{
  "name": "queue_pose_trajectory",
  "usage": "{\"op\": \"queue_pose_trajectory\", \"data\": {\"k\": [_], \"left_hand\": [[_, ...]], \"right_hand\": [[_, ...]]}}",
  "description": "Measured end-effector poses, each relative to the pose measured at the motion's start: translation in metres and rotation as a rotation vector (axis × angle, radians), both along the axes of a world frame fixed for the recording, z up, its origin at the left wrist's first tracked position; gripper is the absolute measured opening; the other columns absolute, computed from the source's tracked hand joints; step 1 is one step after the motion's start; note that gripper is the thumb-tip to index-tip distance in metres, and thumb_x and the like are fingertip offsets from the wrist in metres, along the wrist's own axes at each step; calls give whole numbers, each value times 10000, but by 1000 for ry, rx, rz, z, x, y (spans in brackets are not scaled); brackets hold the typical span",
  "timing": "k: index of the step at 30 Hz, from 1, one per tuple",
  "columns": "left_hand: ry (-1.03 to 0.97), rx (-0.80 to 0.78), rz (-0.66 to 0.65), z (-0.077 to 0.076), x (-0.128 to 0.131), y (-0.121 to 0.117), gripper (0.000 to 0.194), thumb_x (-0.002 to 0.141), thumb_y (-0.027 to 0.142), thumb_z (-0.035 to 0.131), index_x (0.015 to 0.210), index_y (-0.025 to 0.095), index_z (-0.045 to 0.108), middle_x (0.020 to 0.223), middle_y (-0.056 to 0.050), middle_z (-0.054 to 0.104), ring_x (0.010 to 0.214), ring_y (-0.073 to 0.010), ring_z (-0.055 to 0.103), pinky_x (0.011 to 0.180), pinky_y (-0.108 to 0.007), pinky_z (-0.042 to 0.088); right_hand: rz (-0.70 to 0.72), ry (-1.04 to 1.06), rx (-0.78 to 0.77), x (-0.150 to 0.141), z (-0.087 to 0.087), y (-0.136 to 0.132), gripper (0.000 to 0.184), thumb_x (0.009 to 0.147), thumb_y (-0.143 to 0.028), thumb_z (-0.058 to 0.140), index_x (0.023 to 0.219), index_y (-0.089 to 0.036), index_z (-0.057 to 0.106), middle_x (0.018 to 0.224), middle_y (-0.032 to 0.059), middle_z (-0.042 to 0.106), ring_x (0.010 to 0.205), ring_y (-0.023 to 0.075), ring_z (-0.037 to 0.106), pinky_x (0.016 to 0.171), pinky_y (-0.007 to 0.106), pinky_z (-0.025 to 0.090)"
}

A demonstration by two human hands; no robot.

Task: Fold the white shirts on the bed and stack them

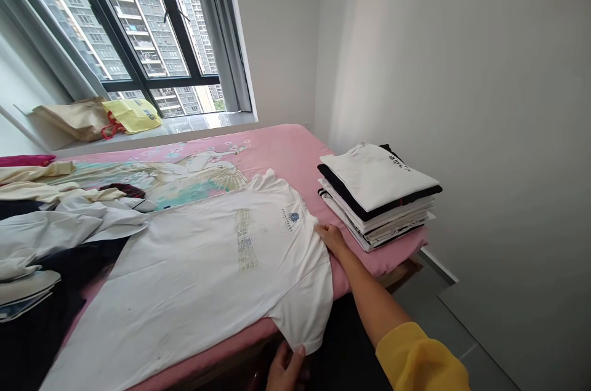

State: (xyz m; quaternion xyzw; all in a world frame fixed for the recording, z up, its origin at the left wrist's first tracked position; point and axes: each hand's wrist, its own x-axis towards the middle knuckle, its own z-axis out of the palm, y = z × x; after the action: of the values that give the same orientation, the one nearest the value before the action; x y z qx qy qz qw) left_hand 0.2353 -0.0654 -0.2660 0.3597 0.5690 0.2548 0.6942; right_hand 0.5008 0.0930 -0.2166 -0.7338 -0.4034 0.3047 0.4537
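My left hand (284, 369) has its grip closed on a sleeve hem of the white T-shirt (203, 262), spread over the pink bed (295, 151); my right hand (330, 238) seems to pinch it near the collar. On the windowsill (198, 123), a brown bag (80, 119) lies beside a yellow bag (135, 115), their contents hidden from me.

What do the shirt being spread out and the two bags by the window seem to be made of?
The white shirt: likely cotton jersey, matte, with soft creases.
The brown bag: probably kraft paper, dull, with stiff crumples.
The yellow bag: paper or thin plastic; its smooth, creased look leaves that open.
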Motion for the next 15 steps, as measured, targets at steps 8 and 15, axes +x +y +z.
{"op": "queue_pose_trajectory", "data": {"k": [8, 15], "left_hand": [[-108, 34, -86, 28, 4, 4, 631, 513, 644, 721, 868, 127, 653, 786, -82, 670, 730, -197, 601, 635, -273, 437], [-128, -24, -88, 18, 7, -10, 593, 474, 698, 701, 649, 144, 579, 591, -14, 588, 538, -114, 506, 521, -234, 323]], "right_hand": [[-31, -163, -44, -1, -9, 3, 333, 831, -410, 400, 745, -168, 612, 727, 61, 632, 662, 158, 519, 603, 243, 338], [-28, -121, -18, -2, -5, -2, 392, 819, -452, 377, 682, -160, 599, 655, 54, 605, 620, 162, 494, 564, 250, 334]]}}
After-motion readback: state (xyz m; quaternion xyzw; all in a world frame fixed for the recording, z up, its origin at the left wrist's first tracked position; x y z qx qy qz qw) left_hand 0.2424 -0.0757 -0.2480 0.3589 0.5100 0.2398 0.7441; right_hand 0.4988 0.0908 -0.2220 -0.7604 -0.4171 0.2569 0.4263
